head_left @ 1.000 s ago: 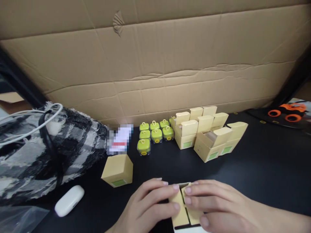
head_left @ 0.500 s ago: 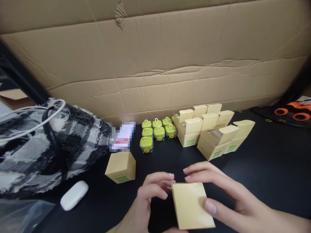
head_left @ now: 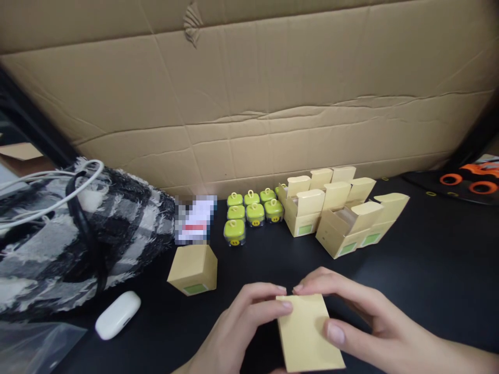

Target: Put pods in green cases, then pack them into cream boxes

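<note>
A small cream cardboard box (head_left: pixel 307 337) is between my two hands at the bottom middle, its flat face turned up. My right hand (head_left: pixel 370 317) grips it, thumb on the face and fingers curled over the far edge. My left hand (head_left: pixel 249 322) rests its fingertips on the far left corner, its thumb mostly hidden below. A matching closed box (head_left: pixel 194 269) with a green label stands to the left. Several open boxes (head_left: pixel 339 236) with raised flaps stand in rows at the right. Beside them are several clear little cases with lime-green lids (head_left: pixel 255 210).
A white earphone case (head_left: pixel 118 315) lies at the left, near a clear plastic bag (head_left: pixel 39 343). Black-and-white shaggy fabric (head_left: pixel 128 228) with cables is behind it. A large cardboard sheet (head_left: pixel 249 93) stands at the back. Orange-handled scissors (head_left: pixel 468 182) lie far right.
My left fingers have come onto the box's far left corner, where they were apart from it before. My right fingers have curled down closer to its far edge.
</note>
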